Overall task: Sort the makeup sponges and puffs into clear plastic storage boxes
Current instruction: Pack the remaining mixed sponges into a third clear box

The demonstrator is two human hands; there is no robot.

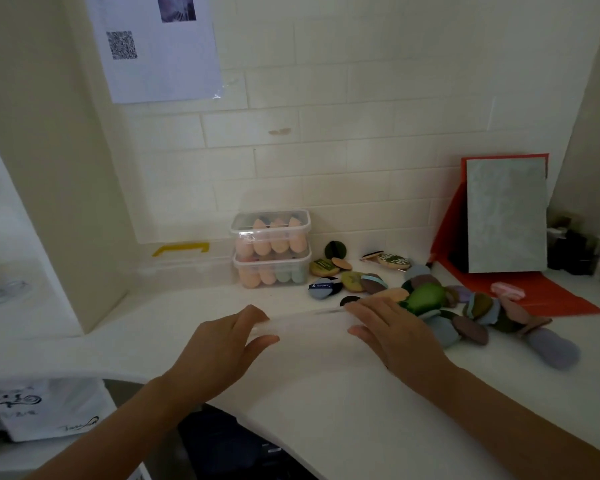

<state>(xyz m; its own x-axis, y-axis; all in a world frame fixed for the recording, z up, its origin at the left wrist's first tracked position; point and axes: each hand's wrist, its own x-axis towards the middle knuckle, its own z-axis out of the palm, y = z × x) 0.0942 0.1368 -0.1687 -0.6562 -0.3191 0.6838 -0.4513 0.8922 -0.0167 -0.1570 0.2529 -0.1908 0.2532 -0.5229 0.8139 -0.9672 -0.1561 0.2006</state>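
hands: left hand (222, 341) and right hand (397, 336) gripped the clear box (305, 323) ends
step: was readying it, I guess
next: probably needed puffs (465, 313) loaded

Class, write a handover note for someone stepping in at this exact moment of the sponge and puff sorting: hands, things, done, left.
Hands: the left hand and the right hand each grip one end of a clear box on the white counter; it is blurred, contents unclear.
Done: two stacked boxes by the wall, lids on, hold teardrop sponges.
Left: the pile of puffs lies loose right of the right hand, and a smaller group of puffs lies nearer the stack; all need boxing.
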